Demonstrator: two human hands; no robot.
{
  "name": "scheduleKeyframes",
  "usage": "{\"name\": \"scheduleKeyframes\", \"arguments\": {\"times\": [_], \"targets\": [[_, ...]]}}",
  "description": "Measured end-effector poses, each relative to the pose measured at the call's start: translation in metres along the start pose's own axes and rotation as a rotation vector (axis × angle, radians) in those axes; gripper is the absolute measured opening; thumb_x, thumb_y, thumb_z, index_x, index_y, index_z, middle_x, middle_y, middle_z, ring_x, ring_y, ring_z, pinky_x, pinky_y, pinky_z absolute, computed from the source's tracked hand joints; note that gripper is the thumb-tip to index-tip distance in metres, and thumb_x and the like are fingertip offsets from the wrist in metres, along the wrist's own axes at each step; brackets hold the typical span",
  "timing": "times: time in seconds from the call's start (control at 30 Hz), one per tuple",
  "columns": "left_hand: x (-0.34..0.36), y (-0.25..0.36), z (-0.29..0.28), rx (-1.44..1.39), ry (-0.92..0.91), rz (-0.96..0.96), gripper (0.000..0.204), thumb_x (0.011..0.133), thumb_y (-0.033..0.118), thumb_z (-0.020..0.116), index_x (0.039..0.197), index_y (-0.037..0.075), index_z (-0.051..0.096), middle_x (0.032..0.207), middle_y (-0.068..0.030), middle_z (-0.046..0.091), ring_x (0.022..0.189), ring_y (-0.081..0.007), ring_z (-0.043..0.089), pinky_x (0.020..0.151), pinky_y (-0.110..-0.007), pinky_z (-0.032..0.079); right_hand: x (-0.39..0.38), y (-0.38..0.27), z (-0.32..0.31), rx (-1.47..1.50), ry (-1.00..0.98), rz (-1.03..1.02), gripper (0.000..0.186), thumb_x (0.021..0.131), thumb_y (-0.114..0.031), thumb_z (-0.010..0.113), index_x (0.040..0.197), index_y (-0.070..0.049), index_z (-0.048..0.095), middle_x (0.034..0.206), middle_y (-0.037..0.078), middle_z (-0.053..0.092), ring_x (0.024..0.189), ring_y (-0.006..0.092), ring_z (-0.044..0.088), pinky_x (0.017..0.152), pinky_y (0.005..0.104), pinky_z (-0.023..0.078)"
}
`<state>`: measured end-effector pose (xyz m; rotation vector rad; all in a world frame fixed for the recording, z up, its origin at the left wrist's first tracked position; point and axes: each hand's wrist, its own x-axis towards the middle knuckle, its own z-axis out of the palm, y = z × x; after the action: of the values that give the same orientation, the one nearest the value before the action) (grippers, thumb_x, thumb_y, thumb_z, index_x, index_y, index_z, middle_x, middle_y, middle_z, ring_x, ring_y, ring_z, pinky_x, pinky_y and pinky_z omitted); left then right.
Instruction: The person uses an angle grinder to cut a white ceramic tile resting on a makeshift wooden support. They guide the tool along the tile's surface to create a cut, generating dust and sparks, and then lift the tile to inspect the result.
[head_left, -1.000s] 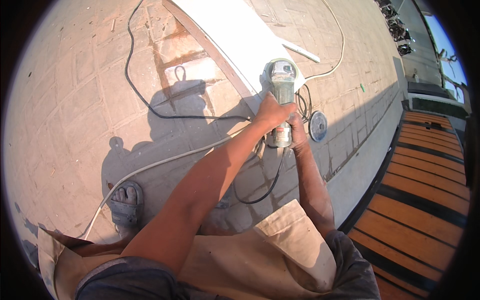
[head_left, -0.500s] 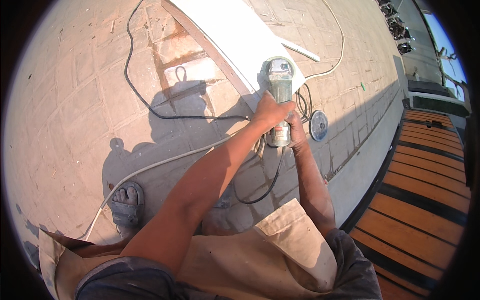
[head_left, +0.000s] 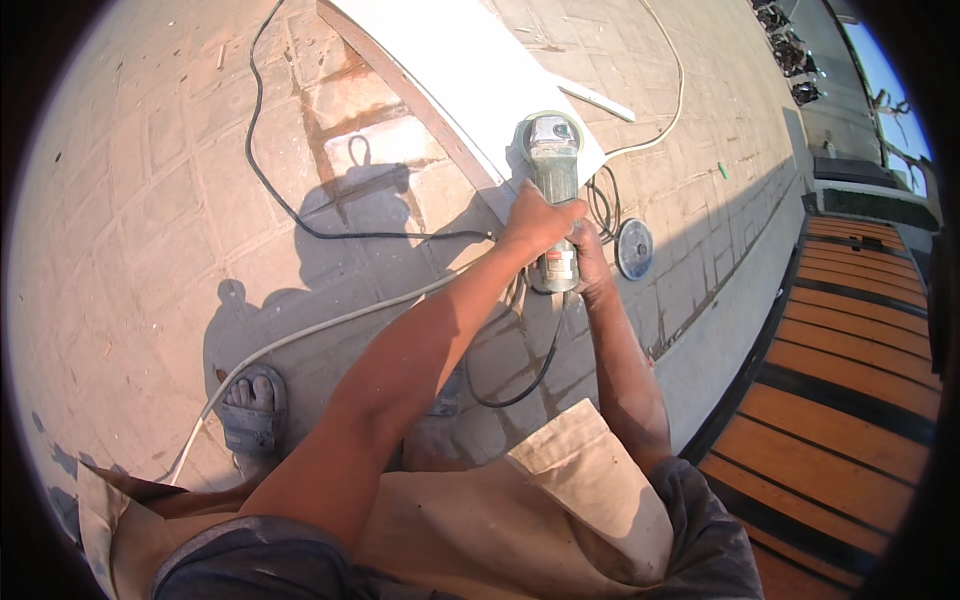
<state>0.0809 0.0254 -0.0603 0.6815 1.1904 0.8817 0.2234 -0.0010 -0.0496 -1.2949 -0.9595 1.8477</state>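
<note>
An angle grinder [head_left: 556,172] with a grey-green body is held in both of my hands. My left hand [head_left: 541,219] is closed around the middle of its body from the left. On the right side, my right hand [head_left: 590,258] grips it lower down, near the cord end; some of those fingers are hidden behind the tool. The grinder's head and round disc are over the near end of a long white slab [head_left: 465,90]; whether the disc touches it I cannot tell. A black cord [head_left: 549,365] loops down from the tool's rear.
A grey disc [head_left: 635,249] lies on the paving beside coiled black cable [head_left: 606,205]. Beyond the slab is a narrow white strip [head_left: 595,101]. A pale cable [head_left: 330,334] crosses the ground near my sandalled foot [head_left: 253,408]. Orange-brown slatted panels [head_left: 835,365] stand at the right.
The grinder and both hands keep nearly the same place and grip. The whole view has shifted very slightly.
</note>
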Motion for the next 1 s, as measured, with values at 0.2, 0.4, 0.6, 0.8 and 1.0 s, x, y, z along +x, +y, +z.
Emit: {"name": "scheduleKeyframes", "arguments": {"times": [0.2,0.4,0.6,0.8,1.0], "targets": [[-0.002,0.001,0.0,-0.015,-0.051,-0.018,0.08,0.071,0.033,0.075,0.123,-0.018,0.042,0.115,-0.0325,0.061,0.1,-0.0373,0.067,0.086,-0.039,0.054,0.0,0.004,-0.007,-0.014,0.013,-0.005,0.039,0.086,-0.021,0.063,0.116,0.002,0.055,0.098,0.011,0.066,0.077,0.0177,0.068,0.065,0.0304,0.058],[0.006,-0.009,0.012,-0.047,-0.056,-0.005,0.052,0.076,0.025,0.073,0.116,-0.003,0.057,0.096,-0.0132,0.066,0.073,-0.0184,0.065,0.043,-0.034,0.051,-0.006,0.003,-0.004,-0.026,0.08,-0.03,0.04,0.085,-0.021,0.062,0.116,0.003,0.056,0.098,0.011,0.067,0.076,0.018,0.068,0.064,0.0304,0.057],[-0.002,-0.009,0.005,-0.082,-0.045,0.047,0.041,0.077,0.024,0.072,0.11,0.001,0.063,0.092,-0.0109,0.067,0.072,-0.0179,0.065,0.042,-0.032,0.05,-0.011,-0.005,0.006,-0.115,0.048,-0.039,0.04,0.084,-0.019,0.064,0.116,0.004,0.056,0.095,0.012,0.067,0.075,0.0179,0.068,0.064,0.0296,0.057],[-0.013,0.004,-0.005,-0.129,-0.139,0.017,0.043,0.077,0.026,0.071,0.112,0.001,0.063,0.092,-0.0103,0.068,0.073,-0.0169,0.065,0.041,-0.032,0.05,-0.01,-0.005,0.006,-0.161,0.073,-0.051,0.04,0.084,-0.02,0.065,0.115,0.005,0.056,0.095,0.011,0.067,0.075,0.017,0.067,0.063,0.0289,0.056],[-0.015,0.005,-0.008,-0.188,-0.115,0.001,0.047,0.077,0.026,0.072,0.115,0.0,0.061,0.094,-0.0108,0.068,0.076,-0.0169,0.065,0.043,-0.032,0.051,-0.005,-0.006,0.006,-0.183,0.051,-0.054,0.039,0.083,-0.019,0.065,0.114,0.004,0.057,0.096,0.01,0.066,0.077,0.0157,0.066,0.065,0.0286,0.055]]}}
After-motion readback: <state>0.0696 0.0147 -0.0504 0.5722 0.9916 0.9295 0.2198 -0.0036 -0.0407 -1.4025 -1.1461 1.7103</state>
